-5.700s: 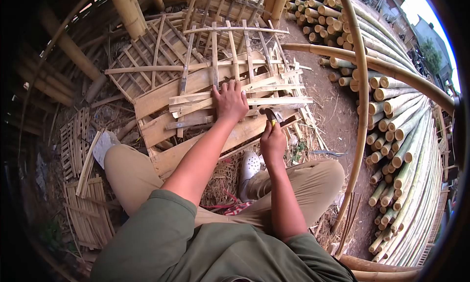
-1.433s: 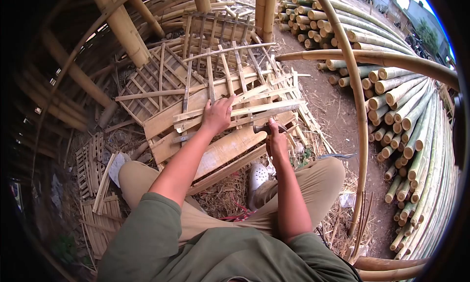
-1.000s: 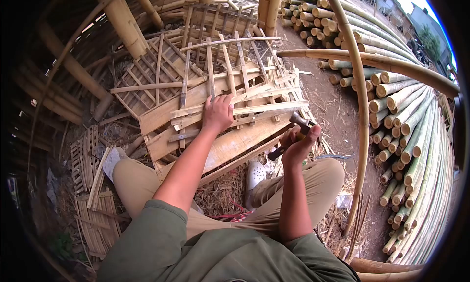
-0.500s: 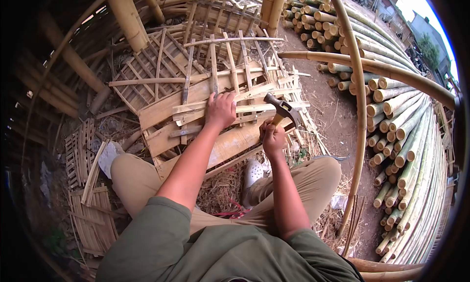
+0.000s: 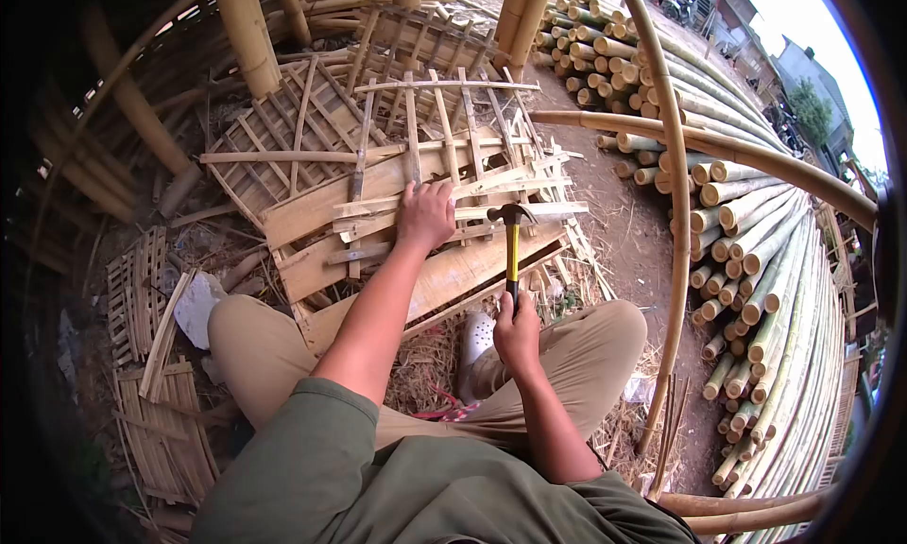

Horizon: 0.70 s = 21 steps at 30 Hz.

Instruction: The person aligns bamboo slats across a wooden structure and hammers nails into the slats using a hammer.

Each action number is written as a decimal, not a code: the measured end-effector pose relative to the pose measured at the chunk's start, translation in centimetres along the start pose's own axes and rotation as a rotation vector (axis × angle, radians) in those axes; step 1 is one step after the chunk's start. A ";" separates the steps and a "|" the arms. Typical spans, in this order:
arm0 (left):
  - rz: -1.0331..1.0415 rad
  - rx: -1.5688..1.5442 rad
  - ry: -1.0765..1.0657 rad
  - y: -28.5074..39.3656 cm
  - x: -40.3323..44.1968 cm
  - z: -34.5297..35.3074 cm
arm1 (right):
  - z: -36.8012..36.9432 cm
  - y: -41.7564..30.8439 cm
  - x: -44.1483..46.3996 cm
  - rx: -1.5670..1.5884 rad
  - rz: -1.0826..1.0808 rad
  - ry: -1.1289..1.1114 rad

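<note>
My right hand (image 5: 517, 334) is wrapped round the handle of a claw hammer (image 5: 512, 251) with a yellow and black grip. The hammer stands head up, its metal head over the near slats of a lattice frame (image 5: 444, 86). On the left end of the stacked slats (image 5: 378, 205) rests my left hand (image 5: 426, 215), its fingers bent over the wood; whether it pinches a piece is hidden. Wide planks (image 5: 331, 199) lie beneath the frame.
Cut bamboo poles (image 5: 765, 251) are piled at the right, behind a curved bamboo pole (image 5: 676, 213). More lattice panels (image 5: 283, 133) lie behind at the left. Bamboo posts (image 5: 248, 38) stand at the back. Small slatted panels (image 5: 170, 431) lie at the lower left.
The hammer was held near its head and tilted; now my right hand is lower on the handle, with the head farther above it. My left hand stays on the slats.
</note>
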<state>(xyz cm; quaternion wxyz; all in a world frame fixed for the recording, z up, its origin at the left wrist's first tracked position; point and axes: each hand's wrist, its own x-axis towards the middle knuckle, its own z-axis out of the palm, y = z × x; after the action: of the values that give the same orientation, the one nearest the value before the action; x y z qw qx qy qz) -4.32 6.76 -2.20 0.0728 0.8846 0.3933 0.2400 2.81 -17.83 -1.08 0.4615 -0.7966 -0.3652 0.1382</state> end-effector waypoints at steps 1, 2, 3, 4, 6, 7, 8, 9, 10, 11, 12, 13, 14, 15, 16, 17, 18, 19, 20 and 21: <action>-0.002 0.004 -0.006 0.0 -0.1 0.0 | -0.1 -0.1 -0.3 -0.004 0.003 0.000; -0.001 0.002 -0.009 -0.1 -0.2 -0.1 | -0.1 -0.3 -0.7 -0.062 0.040 0.030; 0.003 -0.008 -0.005 -0.1 -0.2 -0.1 | -0.1 -0.4 -0.9 -0.120 0.077 0.061; 0.009 -0.017 0.000 -0.1 -0.2 -0.1 | -0.2 -0.4 -0.9 -0.144 0.096 0.057; 0.015 -0.023 0.002 -0.2 -0.2 -0.1 | -0.3 0.0 -0.8 -0.173 0.098 0.043; 0.016 -0.025 0.006 -0.3 -0.1 0.0 | -0.2 0.2 -0.8 -0.200 0.096 0.024; 0.016 -0.028 0.007 -0.3 -0.1 0.0 | 0.0 0.4 -0.7 -0.202 0.096 0.026; 0.013 -0.033 0.012 -0.3 -0.1 0.0 | 0.4 0.9 -0.8 -0.218 0.071 0.039; 0.009 -0.039 0.015 -0.2 -0.2 0.0 | 0.7 1.3 -0.8 -0.234 0.047 0.052; 0.009 -0.041 0.012 -0.2 -0.3 0.0 | 1.0 1.8 -0.8 -0.237 0.050 0.051; 0.010 -0.038 0.020 -0.2 -0.3 0.1 | 1.2 1.9 -0.8 -0.267 0.029 0.046; 0.012 -0.033 0.029 -0.2 -0.2 0.1 | 1.3 2.0 -0.7 -0.297 0.007 0.041; 0.013 -0.034 0.029 -0.3 -0.2 0.1 | 1.3 2.1 -0.7 -0.274 0.013 0.027; 0.011 -0.032 0.024 -0.3 -0.2 0.1 | 1.3 2.1 -0.6 -0.273 0.014 0.028; 0.009 -0.031 0.018 -0.3 -0.2 0.1 | 1.2 2.0 -0.5 -0.291 0.027 0.013; 0.009 -0.032 0.016 -0.3 -0.3 0.2 | 1.2 2.0 -0.5 -0.309 0.040 -0.003; 0.016 -0.026 0.025 -0.3 -0.3 0.3 | 1.2 2.2 -0.6 -0.310 0.043 -0.003; 0.024 -0.020 0.035 -0.4 -0.2 0.3 | 1.3 2.3 -0.5 -0.307 0.042 -0.004; 0.026 -0.020 0.035 -0.4 -0.2 0.4 | 1.4 2.5 -0.5 -0.304 0.040 -0.005; 0.022 -0.018 0.027 -0.4 -0.2 0.4 | 1.4 2.6 -0.5 -0.303 0.042 -0.004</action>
<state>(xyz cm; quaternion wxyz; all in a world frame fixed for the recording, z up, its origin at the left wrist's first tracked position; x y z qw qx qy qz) -4.49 6.93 -2.69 0.0728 0.8848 0.3822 0.2564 2.86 -18.11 -4.08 0.3323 -0.8643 -0.3661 0.0925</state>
